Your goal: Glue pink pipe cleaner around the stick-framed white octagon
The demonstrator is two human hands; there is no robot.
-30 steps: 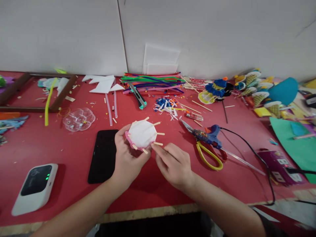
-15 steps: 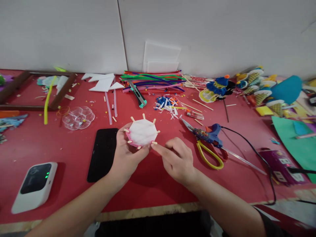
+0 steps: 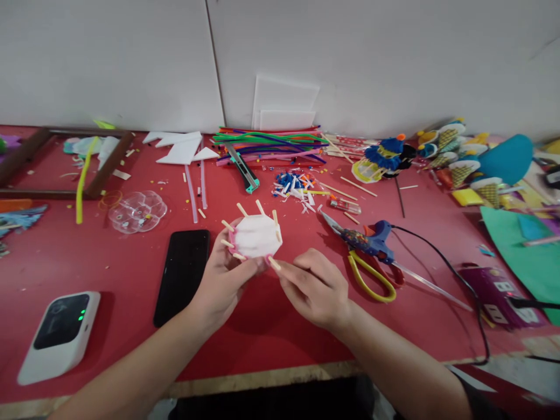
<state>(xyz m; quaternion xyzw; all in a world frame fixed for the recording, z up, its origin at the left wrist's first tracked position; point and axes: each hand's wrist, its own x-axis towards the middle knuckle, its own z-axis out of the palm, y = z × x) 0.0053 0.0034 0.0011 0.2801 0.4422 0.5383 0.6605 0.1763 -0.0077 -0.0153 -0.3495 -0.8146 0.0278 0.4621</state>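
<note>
My left hand [image 3: 230, 274] grips a white eight-sided disc [image 3: 256, 235] at its lower left, thumb along the near edge. Short wooden sticks [image 3: 259, 207] stand out around the disc's rim. Pink strand [image 3: 233, 238] runs along the left and lower edge, between the sticks. At the lower right corner, my right hand [image 3: 315, 286] has its fingers closed, with the index fingertip against one stick [image 3: 274, 263]. What its thumb and finger pinch, if anything, is hidden. A black phone [image 3: 182, 277] lies beside my left wrist.
Scissors [image 3: 371, 280] and a blue glue gun [image 3: 371, 236] with a cord lie to the right. Behind are pipe cleaners [image 3: 271, 140], a cutter knife [image 3: 242, 169] and coloured scraps [image 3: 293, 185]. A clear flower-shaped tray [image 3: 137, 211] and white device [image 3: 59, 337] sit left.
The disc has tilted, so its sticks now show longer and point up more. My right hand has shifted slightly right and down with the lower right stick beside its fingertip.
</note>
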